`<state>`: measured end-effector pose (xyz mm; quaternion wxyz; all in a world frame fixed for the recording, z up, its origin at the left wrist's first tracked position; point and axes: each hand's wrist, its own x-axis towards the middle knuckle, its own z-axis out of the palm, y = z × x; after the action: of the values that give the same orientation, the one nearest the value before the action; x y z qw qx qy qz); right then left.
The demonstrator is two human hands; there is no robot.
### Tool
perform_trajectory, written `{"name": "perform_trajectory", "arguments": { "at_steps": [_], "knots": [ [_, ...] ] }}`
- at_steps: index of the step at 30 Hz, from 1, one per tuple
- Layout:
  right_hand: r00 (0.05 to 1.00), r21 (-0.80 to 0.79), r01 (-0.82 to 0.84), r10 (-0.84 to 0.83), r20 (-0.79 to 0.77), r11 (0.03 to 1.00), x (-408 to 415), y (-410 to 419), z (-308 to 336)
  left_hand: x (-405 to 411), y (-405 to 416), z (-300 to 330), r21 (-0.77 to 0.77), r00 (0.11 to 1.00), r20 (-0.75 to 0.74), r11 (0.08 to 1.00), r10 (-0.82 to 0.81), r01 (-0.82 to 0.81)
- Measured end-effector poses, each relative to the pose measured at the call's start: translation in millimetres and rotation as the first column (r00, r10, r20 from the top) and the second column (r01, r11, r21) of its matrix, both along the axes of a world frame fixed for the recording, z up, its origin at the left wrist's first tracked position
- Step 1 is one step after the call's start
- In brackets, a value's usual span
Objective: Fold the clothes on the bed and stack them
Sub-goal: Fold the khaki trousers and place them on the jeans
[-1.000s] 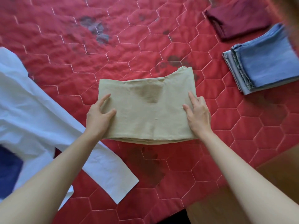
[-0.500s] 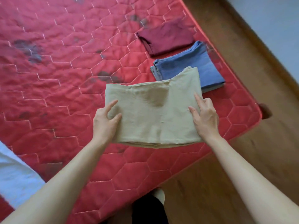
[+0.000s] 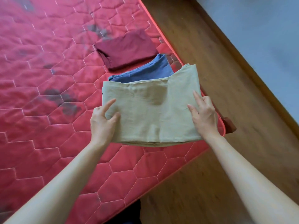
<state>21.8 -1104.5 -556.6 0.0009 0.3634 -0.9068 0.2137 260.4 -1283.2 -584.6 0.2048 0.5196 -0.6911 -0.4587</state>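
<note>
Both hands gripped a folded beige garment (image 3: 155,110) by its side edges: the left hand (image 3: 102,123) pinched the left edge, thumb on top and fingers tucked beneath, while the right hand (image 3: 204,115) held the right edge with two fingers lying on top of the cloth. Whether the bundle rested on anything could not be told. Two bare forearms reached in from the bottom corners of the view.

The beige bundle sat over the right-hand corner of a red quilted mattress (image 3: 48,110), stitched in a hexagon pattern and marked with several dark stains. Directly behind the bundle, and mostly hidden by it, lay a folded blue garment (image 3: 145,71); only its far part showed. Just beyond that, a folded maroon garment (image 3: 127,49) lay flat on the mattress near the right edge.

To the right ran a wooden floor (image 3: 226,78), and past it a pale grey wall (image 3: 267,29). A small reddish-brown object (image 3: 229,125) poked out by the mattress edge, too blurred to identify.
</note>
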Motion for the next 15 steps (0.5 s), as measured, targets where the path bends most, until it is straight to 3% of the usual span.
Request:
{"name": "perform_trajectory", "arguments": {
  "at_steps": [4, 15],
  "knots": [
    [0.997, -0.024, -0.072, 0.072, 0.016, 0.997, -45.7, -40.7, -4.1, -37.3, -27.8, -0.3, 0.025, 0.999, 0.006, 0.999, 0.048, -0.048],
    [0.973, -0.103, -0.219, 0.226, 0.054, 0.970, -136.6, -153.1, -20.2, -93.5, -90.4, 7.3, -0.117, 0.979, 0.023, 0.973, 0.203, -0.199]
  ]
}}
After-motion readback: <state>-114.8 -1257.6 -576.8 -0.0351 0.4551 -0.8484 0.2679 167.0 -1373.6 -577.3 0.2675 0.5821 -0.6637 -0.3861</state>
